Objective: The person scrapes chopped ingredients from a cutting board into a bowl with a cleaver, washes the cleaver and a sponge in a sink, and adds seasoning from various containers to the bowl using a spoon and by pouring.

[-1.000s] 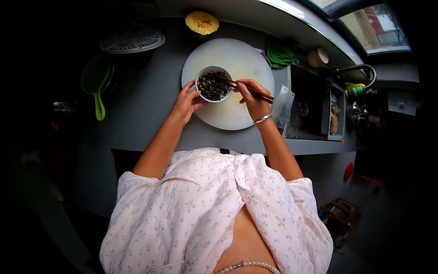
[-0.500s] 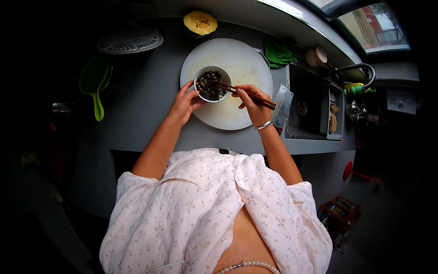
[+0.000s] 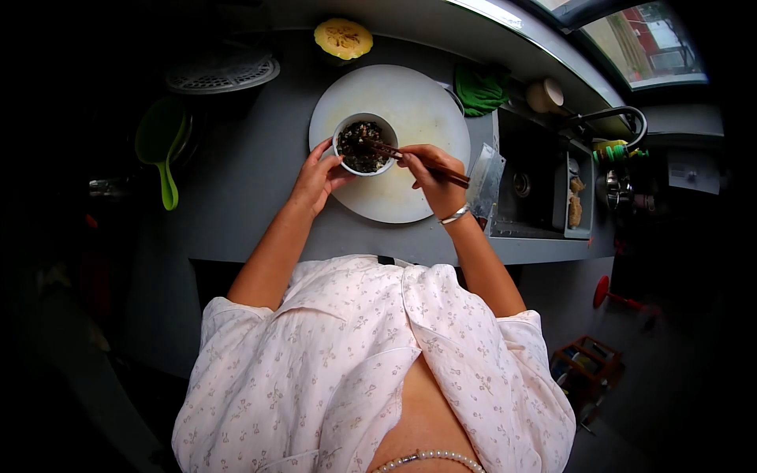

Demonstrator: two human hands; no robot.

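Observation:
A white bowl (image 3: pixel 391 128) holds a dark, finely chopped mixture (image 3: pixel 361 150) with pale and reddish bits. My left hand (image 3: pixel 319 178) grips the bowl at its near left side, fingers and thumb curved about the wall. Brown chopsticks (image 3: pixel 445 171) are closed in my right hand (image 3: pixel 430 170), and their tips reach down into the mixture. Under the bowl lies a round white cutting board (image 3: pixel 426 118) with faint yellowish stains. Whether the bowl rests on the board or is held just above it, I cannot tell.
A cleaver (image 3: pixel 489 185) lies right of the board, beside the dark sink (image 3: pixel 520 150) with its grey side basket (image 3: pixel 579 229). A cut squash half (image 3: pixel 343 39) and a green cloth (image 3: pixel 479 91) sit behind. To the left are a green ladle-like scoop (image 3: pixel 163 150) and a perforated lid (image 3: pixel 225 72).
The chopsticks have moved a little left and deeper into the mixture, with my right hand following. My left hand keeps its grip on the bowl.

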